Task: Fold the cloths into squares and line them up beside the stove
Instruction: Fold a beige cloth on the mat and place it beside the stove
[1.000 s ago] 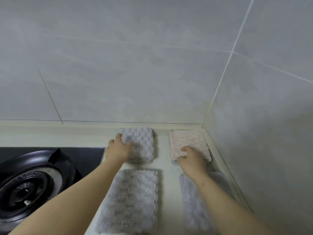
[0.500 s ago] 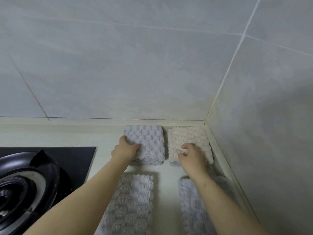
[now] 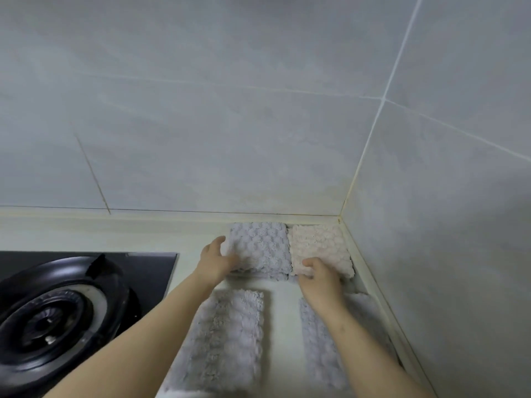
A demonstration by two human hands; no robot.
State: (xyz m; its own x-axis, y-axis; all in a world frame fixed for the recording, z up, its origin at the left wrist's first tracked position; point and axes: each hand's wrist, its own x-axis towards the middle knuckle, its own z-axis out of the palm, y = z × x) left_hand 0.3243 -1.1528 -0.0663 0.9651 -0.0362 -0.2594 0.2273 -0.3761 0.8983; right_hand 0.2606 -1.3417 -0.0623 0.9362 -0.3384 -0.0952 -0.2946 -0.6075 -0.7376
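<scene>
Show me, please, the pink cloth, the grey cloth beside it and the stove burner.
pink cloth (image 3: 319, 245): head view, middle of top face.
grey cloth beside it (image 3: 260, 245): head view, middle of top face.
stove burner (image 3: 47, 321): head view, dark centre cap.

Grey tiled walls (image 3: 201, 110) cornering a pale countertop (image 3: 86, 234)

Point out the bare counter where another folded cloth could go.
Widest bare patch: pale counter between the black gas stove and the back wall. A narrow lane runs between the near-left grey fluffy cloth and the near-right grey cloth. Crowded corner: grey folded square touches pink folded square, left hand and right hand on them.
</scene>
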